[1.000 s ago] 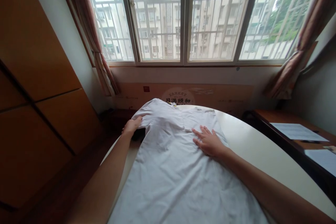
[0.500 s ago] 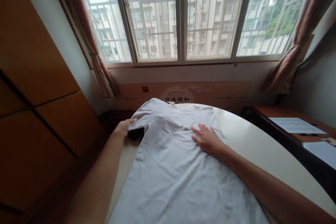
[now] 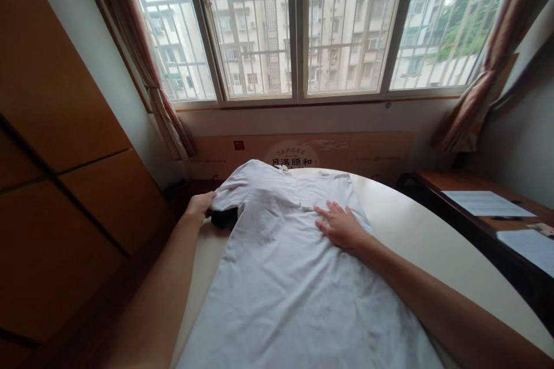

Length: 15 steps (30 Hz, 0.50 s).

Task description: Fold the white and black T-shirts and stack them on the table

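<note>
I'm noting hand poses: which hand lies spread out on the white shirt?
The right hand, flat and splayed on the shirt; the left hand instead grips the end of a sleeve.

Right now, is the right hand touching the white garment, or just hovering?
Touching. The head view shows the right hand lying palm-down on the white garment, fingers spread against the fabric.
</note>
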### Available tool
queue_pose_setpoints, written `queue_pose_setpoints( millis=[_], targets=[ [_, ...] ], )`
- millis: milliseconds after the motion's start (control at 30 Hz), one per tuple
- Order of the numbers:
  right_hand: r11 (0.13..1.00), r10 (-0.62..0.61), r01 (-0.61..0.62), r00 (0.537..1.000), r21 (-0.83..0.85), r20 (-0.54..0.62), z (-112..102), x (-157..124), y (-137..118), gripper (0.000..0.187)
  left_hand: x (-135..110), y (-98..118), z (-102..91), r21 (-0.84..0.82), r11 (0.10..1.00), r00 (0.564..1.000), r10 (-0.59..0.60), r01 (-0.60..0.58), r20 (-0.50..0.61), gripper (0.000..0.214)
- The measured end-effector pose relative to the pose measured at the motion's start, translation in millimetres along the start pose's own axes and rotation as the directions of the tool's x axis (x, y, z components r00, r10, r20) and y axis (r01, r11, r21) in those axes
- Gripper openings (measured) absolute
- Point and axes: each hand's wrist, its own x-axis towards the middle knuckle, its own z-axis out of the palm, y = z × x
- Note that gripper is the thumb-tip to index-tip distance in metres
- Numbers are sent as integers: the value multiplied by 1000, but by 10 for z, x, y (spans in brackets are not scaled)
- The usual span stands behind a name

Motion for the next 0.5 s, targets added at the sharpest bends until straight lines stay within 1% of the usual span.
queue_pose_setpoints(
  millis=[33,100,167,233,267,333,433,500],
  targets=[
    [1000,0,0,1000,2,-1,3,2,1,62,4,42,9,-15,1000,1000,-10,10,-14,14],
    [1000,-1,1,1000,8,-5,11,7,3,62,0,172,54,-115,993,1000,-2,1,-11,15],
    [1000,-4,4,1000,14,-13,17,13,6,62,-26,363,159,-265,963,997,58,-45,44,19],
    [1000,-7,7,1000,24,-18,17,17,8,62,-74,599,346,-389,918,983,138,-82,119,24],
    [999,-7,8,1000,31,-18,14,18,9,63,-109,726,472,-418,902,970,186,-104,159,25],
    [999,-5,6,1000,45,-16,2,17,8,63,-206,973,785,-428,887,927,292,-170,237,25],
    [998,-6,7,1000,65,-10,-21,16,6,63,-431,1249,1362,-318,899,842,407,-300,354,21],
    [997,-11,12,1000,78,-7,-32,17,10,64,-630,1328,1779,-234,891,782,454,-389,427,19]
  ],
)
